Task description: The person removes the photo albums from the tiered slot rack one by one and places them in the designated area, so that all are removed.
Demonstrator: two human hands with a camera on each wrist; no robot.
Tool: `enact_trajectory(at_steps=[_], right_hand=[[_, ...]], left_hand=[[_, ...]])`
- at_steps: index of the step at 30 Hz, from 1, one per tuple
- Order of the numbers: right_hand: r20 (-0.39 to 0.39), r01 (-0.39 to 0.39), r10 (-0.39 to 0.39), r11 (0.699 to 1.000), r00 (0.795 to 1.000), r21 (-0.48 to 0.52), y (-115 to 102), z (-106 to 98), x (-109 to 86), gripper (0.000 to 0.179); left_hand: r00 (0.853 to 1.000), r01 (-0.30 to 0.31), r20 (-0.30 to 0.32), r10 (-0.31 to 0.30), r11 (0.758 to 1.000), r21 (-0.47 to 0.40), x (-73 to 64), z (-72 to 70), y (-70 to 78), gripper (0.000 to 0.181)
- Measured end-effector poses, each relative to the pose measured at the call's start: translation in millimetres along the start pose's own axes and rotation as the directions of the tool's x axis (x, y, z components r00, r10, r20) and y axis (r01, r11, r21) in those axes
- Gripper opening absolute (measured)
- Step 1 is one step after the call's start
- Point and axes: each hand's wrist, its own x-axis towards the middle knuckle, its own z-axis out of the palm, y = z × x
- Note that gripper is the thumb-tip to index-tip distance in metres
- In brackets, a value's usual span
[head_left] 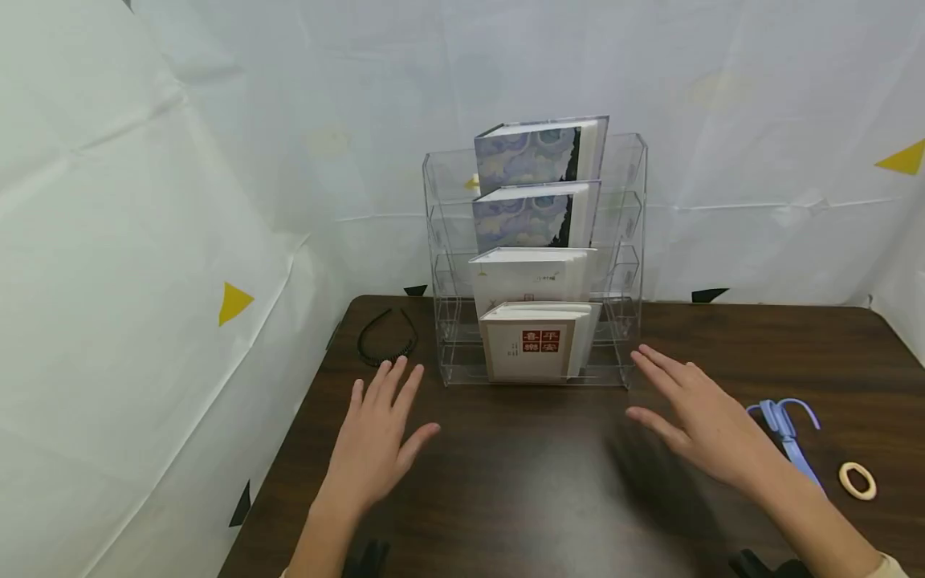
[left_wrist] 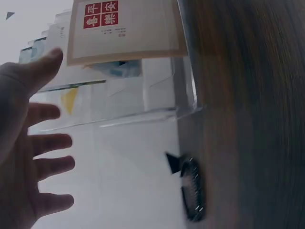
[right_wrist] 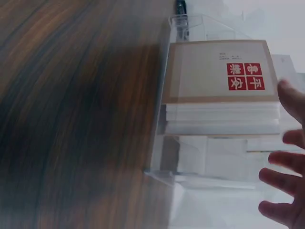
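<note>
A clear acrylic tiered rack (head_left: 462, 373) stands at the back of the dark wooden table, with books on its several tiers. At the bottom front is a cream book (head_left: 506, 353) with a red printed square; a white book (head_left: 506, 277) stands behind it. Two books with cloudy blue-purple covers, an upper one (head_left: 523, 156) and a lower one (head_left: 520, 221), fill the higher tiers. My left hand (head_left: 376, 445) hovers in front of the rack's left side, fingers spread, holding nothing. Opposite it, my right hand (head_left: 704, 417) is held near the rack's right front corner, fingers extended, also holding nothing.
A black headband (head_left: 367, 357) lies left of the rack, just beyond my left fingertips. On the right are a light-blue scissor-like item (head_left: 784, 421) and a pale wooden ring (head_left: 857, 481). White sheeting (head_left: 759, 120) hangs behind the table and along its left side.
</note>
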Motion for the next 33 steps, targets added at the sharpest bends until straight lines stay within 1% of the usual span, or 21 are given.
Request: enact_trajectory(at_steps=[1,3,5,6,8,10,11,13,15,17,19,20,21,23,24,26,29,31,33], right_hand=[[-0.027,-0.015,0.016,0.999,1.000,0.036,1,1,3.7,0.073],[-0.096,-0.038,0.049,0.992,0.994,0.116,2,7,11.8,0.068],[-0.161,-0.050,0.083,0.978,0.983,0.204,3,16,21.7,0.061],[-0.182,-0.058,0.106,0.966,0.978,0.251,4,21,27.7,0.058],[-0.212,-0.078,0.156,0.938,0.965,0.338,3,32,39.5,0.056],[-0.232,-0.108,0.216,0.909,0.948,0.402,1,42,50.8,0.056],[-0.242,-0.123,0.243,0.898,0.939,0.423,0,47,56.2,0.057],[-0.281,-0.141,0.286,0.886,0.916,0.442,-3,56,65.1,0.060],[-0.321,-0.161,0.325,0.881,0.890,0.445,-6,64,72.1,0.063],[-0.353,-0.187,0.364,0.876,0.862,0.445,-9,71,78.2,0.065],[-0.374,-0.218,0.404,0.866,0.835,0.450,-11,77,83.0,0.068],[-0.378,-0.231,0.420,0.862,0.825,0.452,-12,78,84.9,0.070],[-0.382,-0.243,0.433,0.858,0.817,0.453,-13,80,86.5,0.071],[-0.384,-0.261,0.452,0.851,0.805,0.455,-14,82,89.1,0.073],[-0.384,-0.269,0.458,0.851,0.802,0.451,-14,82,90.1,0.074],[-0.385,-0.270,0.454,0.854,0.803,0.444,-13,83,91.9,0.072],[-0.383,-0.259,0.436,0.864,0.814,0.433,-10,83,94.0,0.063],[-0.375,-0.247,0.416,0.873,0.829,0.421,-7,83,94.6,0.058],[-0.348,-0.231,0.393,0.876,0.851,0.423,-3,83,94.4,0.055]], left_hand=[[1.000,0.007,-0.025,-0.008,1.000,-0.031,4.1,2.6,-1.3,0.077],[0.995,0.023,-0.092,-0.034,0.992,-0.121,14.1,8.7,-4.2,0.074],[0.983,0.031,-0.171,-0.072,0.973,-0.229,26.6,15.9,-7.2,0.068],[0.973,0.032,-0.208,-0.096,0.957,-0.288,33.7,19.5,-8.6,0.065],[0.953,0.036,-0.264,-0.152,0.917,-0.398,49.2,26.6,-10.3,0.059],[0.934,0.041,-0.291,-0.205,0.874,-0.484,65.9,34.4,-10.7,0.055],[0.929,0.050,-0.291,-0.230,0.855,-0.517,74.3,38.4,-10.5,0.055],[0.922,0.078,-0.273,-0.273,0.823,-0.562,91.0,46.7,-9.4,0.055],[0.919,0.112,-0.245,-0.310,0.800,-0.589,106.2,54.9,-8.7,0.056],[0.912,0.152,-0.217,-0.348,0.777,-0.610,119.2,61.2,-8.8,0.056],[0.898,0.176,-0.209,-0.386,0.753,-0.634,130.1,66.3,-10.1,0.054],[0.889,0.184,-0.214,-0.404,0.744,-0.642,134.7,68.5,-11.1,0.051],[0.881,0.190,-0.217,-0.421,0.733,-0.654,138.7,70.3,-12.2,0.049],[0.865,0.202,-0.223,-0.449,0.719,-0.665,145.5,73.9,-14.2,0.044],[0.859,0.206,-0.227,-0.459,0.716,-0.667,147.8,75.2,-15.0,0.042],[0.846,0.223,-0.229,-0.481,0.711,-0.667,150.6,77.4,-16.1,0.040],[0.838,0.244,-0.215,-0.502,0.696,-0.675,151.2,80.7,-16.9,0.037],[0.836,0.252,-0.205,-0.509,0.688,-0.681,150.1,83.1,-17.3,0.037],[0.837,0.253,-0.201,-0.510,0.685,-0.683,149.1,85.8,-17.8,0.036]])
